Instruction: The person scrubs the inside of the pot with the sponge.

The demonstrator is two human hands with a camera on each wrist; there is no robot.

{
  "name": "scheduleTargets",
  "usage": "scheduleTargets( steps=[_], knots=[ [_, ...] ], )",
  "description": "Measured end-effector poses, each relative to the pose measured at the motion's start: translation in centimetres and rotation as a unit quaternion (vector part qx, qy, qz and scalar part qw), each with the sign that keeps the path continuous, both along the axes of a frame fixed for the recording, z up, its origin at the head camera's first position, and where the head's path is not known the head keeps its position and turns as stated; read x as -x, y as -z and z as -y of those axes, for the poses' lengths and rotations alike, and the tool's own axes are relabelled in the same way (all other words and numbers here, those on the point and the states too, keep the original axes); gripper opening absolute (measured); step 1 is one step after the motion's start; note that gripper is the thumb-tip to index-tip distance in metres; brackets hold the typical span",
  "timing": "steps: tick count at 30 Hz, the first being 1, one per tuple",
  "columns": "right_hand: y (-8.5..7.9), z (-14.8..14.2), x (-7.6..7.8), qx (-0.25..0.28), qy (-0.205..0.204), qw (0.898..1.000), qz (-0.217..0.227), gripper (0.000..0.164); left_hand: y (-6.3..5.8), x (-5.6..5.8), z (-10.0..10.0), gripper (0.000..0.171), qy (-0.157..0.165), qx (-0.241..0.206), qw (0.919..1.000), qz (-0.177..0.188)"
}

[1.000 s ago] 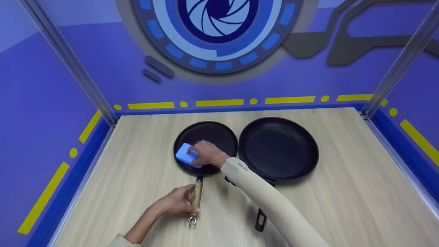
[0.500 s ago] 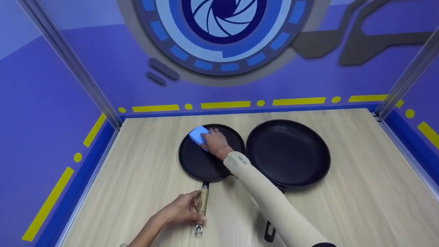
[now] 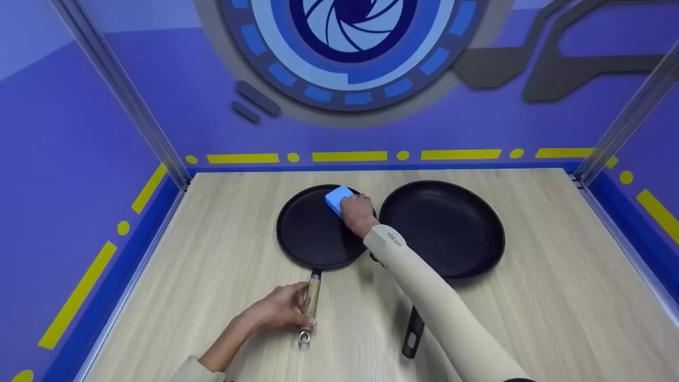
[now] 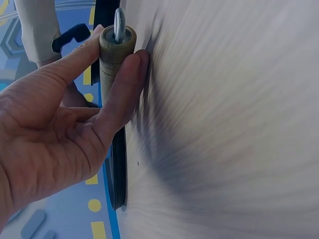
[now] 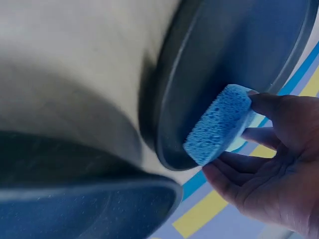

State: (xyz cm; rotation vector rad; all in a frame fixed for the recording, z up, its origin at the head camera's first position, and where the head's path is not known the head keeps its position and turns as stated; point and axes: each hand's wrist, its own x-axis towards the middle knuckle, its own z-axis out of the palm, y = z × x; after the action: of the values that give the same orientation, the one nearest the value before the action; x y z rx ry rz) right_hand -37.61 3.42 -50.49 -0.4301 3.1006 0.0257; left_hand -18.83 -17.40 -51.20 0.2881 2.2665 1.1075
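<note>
A flat black pan (image 3: 307,228) with a low rim lies on the table, its wooden handle (image 3: 312,297) ending in a metal ring. My left hand (image 3: 284,306) grips that handle, thumb on one side and fingers on the other, as the left wrist view also shows. At the pan's far right edge, my right hand (image 3: 358,211) pinches a blue sponge (image 3: 338,198) between thumb and fingers. The right wrist view shows the porous side of the sponge (image 5: 219,124) against the pan's inner surface near the rim.
A larger, deeper black frying pan (image 3: 443,228) stands close to the right of the flat one. Its black handle (image 3: 412,334) points toward me, partly under my right forearm. The wooden tabletop (image 3: 223,233) meets blue walls at the back and sides.
My right hand has wiped the sponge from the pan's left side, up and across to its far right edge. The left hand keeps its grip on the handle.
</note>
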Motion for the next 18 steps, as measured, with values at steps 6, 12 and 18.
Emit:
scheduleTargets(
  steps=[6,12,18],
  knots=[
    [-0.7,-0.7,-1.3,-0.023,-0.011,0.999,0.02,0.022,0.0,-0.3,0.2,0.089,-0.005,0.01,0.9998,-0.017],
    [-1.5,-0.8,-3.0,-0.034,-0.027,0.997,0.06,0.039,0.2,-0.2,0.2,0.09,-0.011,-0.001,0.9999,-0.008],
    [-1.6,-0.7,-5.1,-0.034,-0.052,0.997,0.054,0.051,0.2,-0.7,0.2,0.09,-0.019,-0.02,0.9996,0.01]
  ],
)
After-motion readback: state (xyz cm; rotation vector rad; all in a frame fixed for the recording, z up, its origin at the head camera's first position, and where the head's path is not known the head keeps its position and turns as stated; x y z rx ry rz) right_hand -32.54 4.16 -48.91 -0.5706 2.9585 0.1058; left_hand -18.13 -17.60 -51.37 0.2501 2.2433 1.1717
